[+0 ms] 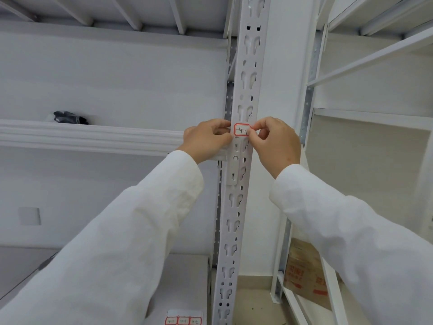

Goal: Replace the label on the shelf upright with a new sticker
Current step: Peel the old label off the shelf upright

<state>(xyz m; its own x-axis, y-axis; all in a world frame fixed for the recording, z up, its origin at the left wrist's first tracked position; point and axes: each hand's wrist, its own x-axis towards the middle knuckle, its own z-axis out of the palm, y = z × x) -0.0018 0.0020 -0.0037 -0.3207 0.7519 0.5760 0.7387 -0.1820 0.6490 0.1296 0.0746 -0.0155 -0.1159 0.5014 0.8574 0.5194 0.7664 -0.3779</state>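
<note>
Red-bordered sticker (241, 129) on upright (246, 73) | left hand (206, 141), right hand (275, 143) pinching its ends

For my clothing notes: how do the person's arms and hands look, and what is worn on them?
Both arms wear long, loose white fabric sleeves, creased, ending at the wrists. The left hand and right hand are bare: no gloves, rings or watch visible.

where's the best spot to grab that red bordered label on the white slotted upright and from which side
Probably its right edge, coming in from the right. The small red-bordered paper label lies on the white slotted metal shelf upright, and the right hand already pinches that edge with thumb and forefinger. The left hand sits at the opposite edge. A flat sticker offers only edges to pinch.
</note>
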